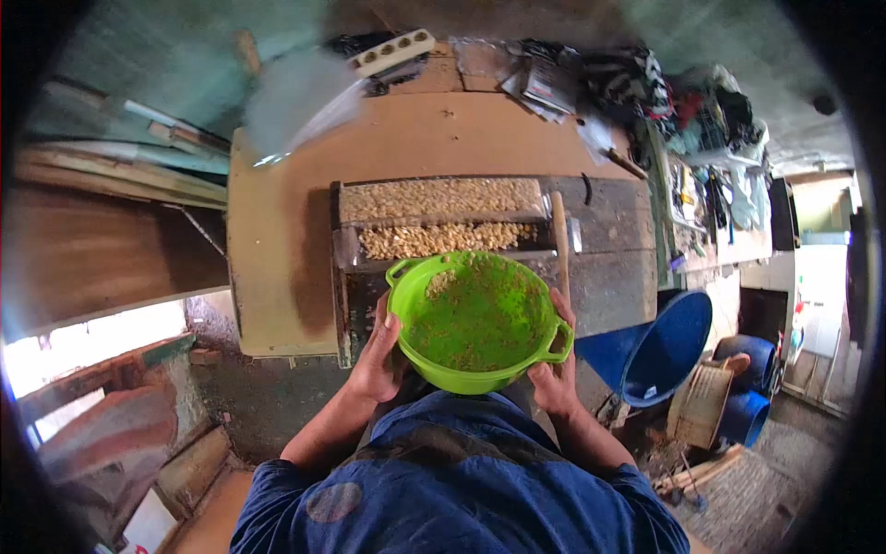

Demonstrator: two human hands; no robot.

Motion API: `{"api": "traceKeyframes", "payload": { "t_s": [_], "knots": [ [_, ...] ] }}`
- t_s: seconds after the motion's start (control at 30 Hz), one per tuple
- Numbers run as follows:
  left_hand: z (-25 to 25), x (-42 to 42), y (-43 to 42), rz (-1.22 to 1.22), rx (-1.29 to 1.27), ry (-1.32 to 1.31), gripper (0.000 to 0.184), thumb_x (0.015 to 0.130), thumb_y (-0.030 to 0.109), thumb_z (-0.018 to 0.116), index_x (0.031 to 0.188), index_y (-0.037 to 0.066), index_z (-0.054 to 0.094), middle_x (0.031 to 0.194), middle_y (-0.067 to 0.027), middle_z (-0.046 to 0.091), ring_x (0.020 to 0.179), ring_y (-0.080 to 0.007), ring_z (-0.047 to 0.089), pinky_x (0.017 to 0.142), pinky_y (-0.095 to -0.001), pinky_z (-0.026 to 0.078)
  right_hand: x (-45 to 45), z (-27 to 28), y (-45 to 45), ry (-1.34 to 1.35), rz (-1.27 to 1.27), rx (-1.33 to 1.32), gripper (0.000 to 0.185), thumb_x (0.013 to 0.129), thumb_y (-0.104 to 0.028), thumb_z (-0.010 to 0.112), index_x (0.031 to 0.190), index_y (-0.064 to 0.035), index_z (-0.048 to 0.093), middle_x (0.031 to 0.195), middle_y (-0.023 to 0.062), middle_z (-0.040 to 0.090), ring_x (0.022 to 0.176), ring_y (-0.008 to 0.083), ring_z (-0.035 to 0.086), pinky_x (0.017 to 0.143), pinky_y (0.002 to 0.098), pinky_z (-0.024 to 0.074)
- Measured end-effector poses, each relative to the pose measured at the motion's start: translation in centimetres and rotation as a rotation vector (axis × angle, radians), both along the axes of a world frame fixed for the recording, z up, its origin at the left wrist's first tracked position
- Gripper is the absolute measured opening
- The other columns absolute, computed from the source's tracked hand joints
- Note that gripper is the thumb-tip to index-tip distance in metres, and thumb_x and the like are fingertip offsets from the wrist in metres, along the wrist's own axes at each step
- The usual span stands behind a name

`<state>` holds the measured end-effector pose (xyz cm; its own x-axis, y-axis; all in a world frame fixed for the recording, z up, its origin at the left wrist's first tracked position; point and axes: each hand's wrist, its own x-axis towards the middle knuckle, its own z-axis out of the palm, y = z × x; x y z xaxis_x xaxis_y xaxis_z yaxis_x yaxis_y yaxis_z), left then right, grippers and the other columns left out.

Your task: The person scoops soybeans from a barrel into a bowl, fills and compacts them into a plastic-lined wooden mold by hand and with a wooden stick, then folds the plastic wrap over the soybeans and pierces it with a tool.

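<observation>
Head cam: L hand and R hand both gripping a green bowl, one per side. Bowl is held just in front of the wearer's blue shirt, near edge of dark bench top; its far rim comes up close to the lower row of pale pieces. Can't tell if bowl base touches anything underneath.

L hand: thumb against outer wall, below the L handle; rest of fingers mostly hidden by bowl, exact wrap n/a. R hand: closed on R side, fingers showing above the R handle, thumb below it.

Bowl inside: small brownish bits scattered over floor + walls, paler clump at upper L. Material unclear at this res.

Beyond bowl: long wooden tray w/ 2 parallel rows of pale pieces. Far row looks paler, near row more golden. Wooden stick lies along tray's R end, lower end near R hand fingers.

Bkgd: tan board under/around the tray area, white power strip at far edge, papers to its R. Big blue tub off to R, beside bench; smaller blue containers past it.
</observation>
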<state>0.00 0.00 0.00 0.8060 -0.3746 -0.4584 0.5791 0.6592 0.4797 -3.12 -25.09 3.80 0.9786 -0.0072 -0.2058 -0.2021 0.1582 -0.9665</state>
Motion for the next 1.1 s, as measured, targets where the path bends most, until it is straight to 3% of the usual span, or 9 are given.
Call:
{"api": "traceKeyframes", "payload": {
  "t_s": [0.27, 0.37, 0.43, 0.6, 0.7, 0.87, 1.03, 1.07, 1.1],
  "knots": [
    [1.2, -1.0, -2.4, -0.062, -0.029, 0.0, 0.06, 0.096, 0.035, 0.058, 0.148, 0.019, 0.033, 0.148, -0.0075, 0.042, 0.137, -0.0263, 0.04, 0.109, -0.046, 0.037, -4.3, -2.3, -2.4, -0.146, -0.145, 0.03, 0.113, 0.084, -0.046, 0.076, 0.157, -0.0012, 0.002, 0.159, 0.0141, 0.025, 0.145, 0.0258, 0.029, 0.118, 0.0406, 0.0244],
    [-2.2, -3.7, -4.4, -0.081, 0.204, -0.198, 0.071, 0.086, 0.024, 0.065, 0.15, 0.019, 0.034, 0.145, -0.0078, 0.044, 0.134, -0.0277, 0.043, 0.109, -0.0454, 0.037, -7.5, -2.7, -4.3, -0.114, -0.208, 0.06, 0.103, 0.092, -0.043, 0.067, 0.158, -0.0025, -0.001, 0.16, 0.0135, 0.022, 0.146, 0.0247, 0.027, 0.118, 0.0388, 0.0232],
    [1.7, -5.0, -7.9, -0.092, 0.014, -0.061, 0.08, 0.08, 0.016, 0.064, 0.153, 0.019, 0.03, 0.146, -0.009, 0.043, 0.134, -0.028, 0.043, 0.11, -0.0446, 0.037, -10.6, -2.9, -5.7, -0.02, -0.305, 0.171, 0.097, 0.096, -0.041, 0.062, 0.158, -0.0024, -0.002, 0.16, 0.0126, 0.022, 0.145, 0.0252, 0.029, 0.118, 0.0383, 0.0217],
    [1.5, -11.2, -17.4, -0.273, 0.118, -0.171, 0.094, 0.075, 0.007, 0.066, 0.156, 0.018, 0.021, 0.145, -0.0085, 0.042, 0.135, -0.0268, 0.041, 0.112, -0.0436, 0.036, -20.7, -4.7, -10.6, 0.238, -0.345, 0.53, 0.078, 0.098, -0.038, 0.059, 0.156, -0.0245, 0.008, 0.143, 0.0067, 0.04, 0.115, 0.0212, 0.051, 0.084, 0.0342, 0.0487],
    [0.8, -15.4, -22.9, -0.369, 0.196, -0.152, 0.092, 0.075, 0.005, 0.065, 0.156, 0.019, 0.022, 0.144, -0.0081, 0.043, 0.135, -0.0274, 0.041, 0.112, -0.0441, 0.035, -25.5, -4.1, -15.0, 0.268, -0.458, 0.488, 0.086, 0.095, -0.052, 0.057, 0.157, -0.0214, 0.006, 0.144, 0.0073, 0.042, 0.108, 0.0187, 0.055, 0.078, 0.034, 0.0513],
    [-1.0, -20.5, -31.1, -0.398, 0.135, -0.139, 0.095, 0.077, -0.005, 0.059, 0.156, 0.023, 0.014, 0.147, -0.0074, 0.039, 0.135, -0.0278, 0.041, 0.114, -0.0449, 0.034, -30.2, -6.7, -17.6, 0.126, -0.883, 0.486, 0.091, 0.09, -0.047, 0.068, 0.156, -0.0203, 0.011, 0.123, 0.0052, 0.05, 0.083, 0.0134, 0.057, 0.056, 0.0242, 0.045],
    [-0.7, -23.8, -37.2, -0.463, 0.157, -0.18, 0.094, 0.078, -0.006, 0.056, 0.156, 0.02, 0.01, 0.146, -0.0108, 0.039, 0.131, -0.0281, 0.045, 0.111, -0.0433, 0.039, -31.3, -5.3, -18.2, 0.042, -1.016, 0.433, 0.087, 0.089, -0.048, 0.07, 0.152, -0.0208, 0.016, 0.124, 0.0061, 0.05, 0.083, 0.0143, 0.057, 0.053, 0.0246, 0.0447],
    [-0.9, -24.3, -37.8, -0.483, 0.14, -0.172, 0.087, 0.08, -0.004, 0.055, 0.154, 0.019, 0.015, 0.142, -0.0112, 0.042, 0.128, -0.028, 0.047, 0.109, -0.0427, 0.041, -31.4, -5.6, -18.3, 0.068, -1.055, 0.454, 0.083, 0.091, -0.043, 0.07, 0.151, -0.0218, 0.017, 0.127, 0.0071, 0.049, 0.091, 0.017, 0.058, 0.061, 0.0271, 0.0488],
    [-1.3, -24.6, -38.3, -0.503, 0.124, -0.163, 0.08, 0.082, -0.002, 0.054, 0.152, 0.018, 0.02, 0.138, -0.0116, 0.046, 0.126, -0.0278, 0.05, 0.107, -0.0422, 0.042, -31.0, -4.1, -18.4, 0.026, -1.072, 0.615, 0.09, 0.09, -0.026, 0.071, 0.153, -0.0226, 0.007, 0.137, 0.0088, 0.041, 0.112, 0.0214, 0.049, 0.086, 0.0343, 0.0422]
  ]
}}
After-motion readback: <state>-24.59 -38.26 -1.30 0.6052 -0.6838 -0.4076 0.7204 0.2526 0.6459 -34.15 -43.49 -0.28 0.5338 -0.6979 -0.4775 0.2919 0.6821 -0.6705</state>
